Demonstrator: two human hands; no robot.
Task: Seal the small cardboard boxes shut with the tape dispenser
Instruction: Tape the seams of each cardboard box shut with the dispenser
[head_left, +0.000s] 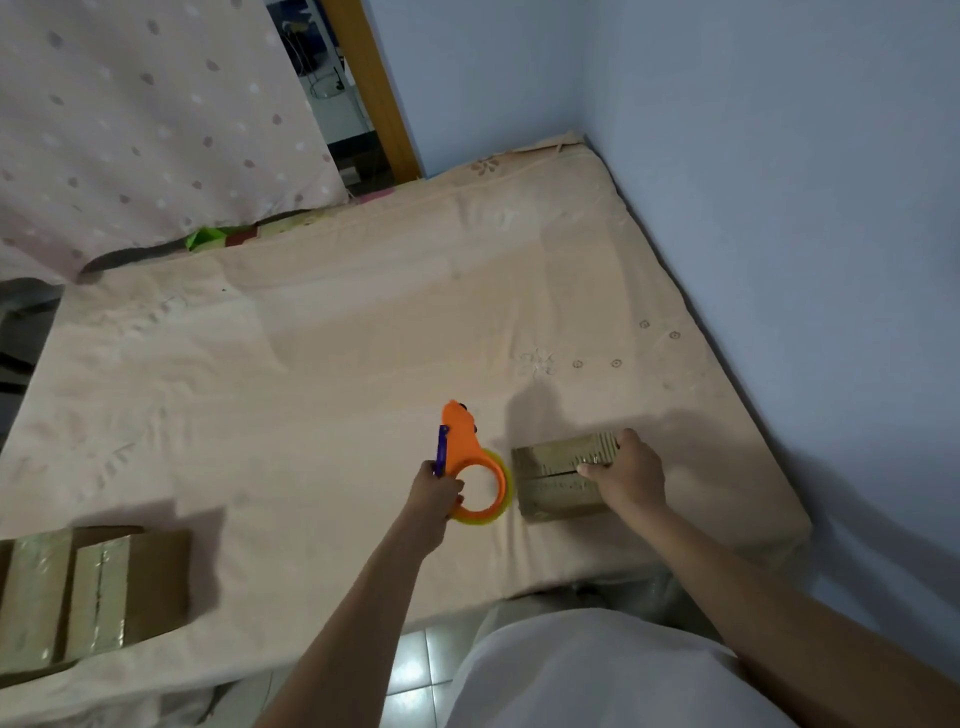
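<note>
An orange tape dispenser (470, 457) with a yellowish tape roll and a purple blade part is gripped by my left hand (435, 493), held just above the mattress. Right beside it lies a small cardboard box (558, 480) with its flaps closed and shiny tape across the top. My right hand (626, 475) rests on the box's right side, thumb pressing on the top near the seam. The dispenser sits to the left of the box, almost touching its left edge.
A peach mattress (337, 364) fills the scene, with the blue wall (779, 208) along its right edge. Two taped cardboard boxes (93, 587) lie at the near left corner. A spotted curtain (130, 114) hangs at the back left. Tiled floor shows below the near edge.
</note>
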